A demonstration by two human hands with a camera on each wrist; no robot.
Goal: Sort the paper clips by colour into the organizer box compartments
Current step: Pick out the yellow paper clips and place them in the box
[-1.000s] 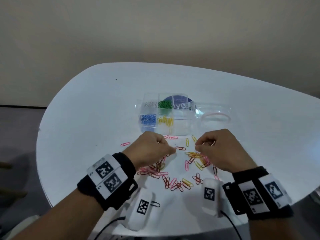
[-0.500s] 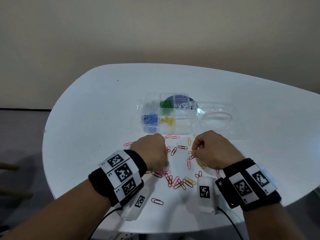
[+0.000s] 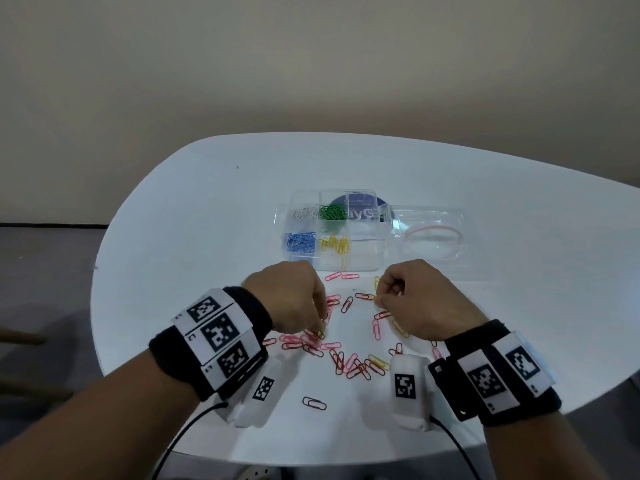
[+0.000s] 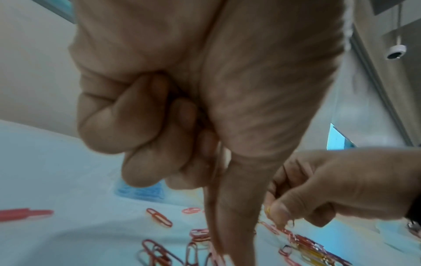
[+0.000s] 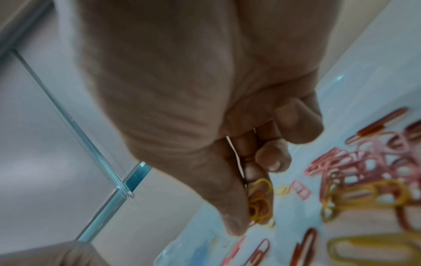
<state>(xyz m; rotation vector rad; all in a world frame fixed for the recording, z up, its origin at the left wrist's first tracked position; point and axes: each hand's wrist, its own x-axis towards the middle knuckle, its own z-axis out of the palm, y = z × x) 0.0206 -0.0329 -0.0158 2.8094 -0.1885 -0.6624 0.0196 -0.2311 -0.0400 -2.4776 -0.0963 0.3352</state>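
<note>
The clear organizer box (image 3: pixel 363 263) stands mid-table with white (image 3: pixel 304 213), green (image 3: pixel 332 213), blue (image 3: pixel 300 241) and yellow clips (image 3: pixel 335 244) in separate compartments. Loose pink, red and yellow clips (image 3: pixel 349 363) lie between my hands. My left hand (image 3: pixel 321 325) (image 4: pixel 218 250) reaches down into the pink and red clips, thumb and forefinger pinched together on a clip whose colour I cannot tell. My right hand (image 3: pixel 378 298) (image 5: pixel 248 223) pinches a small bunch of yellow clips (image 5: pixel 259 201) just above the table, in front of the box.
The box's clear lid (image 3: pixel 429 233) lies open to the right with a pink rubber band on it. A single dark clip (image 3: pixel 314 402) lies near the table's front edge. Behind the white table (image 3: pixel 207 220) is a bare wall.
My left hand has drawn back from the middle to the pink and red clips on the near left. My right hand has shifted slightly left, still pinching yellow clips.
</note>
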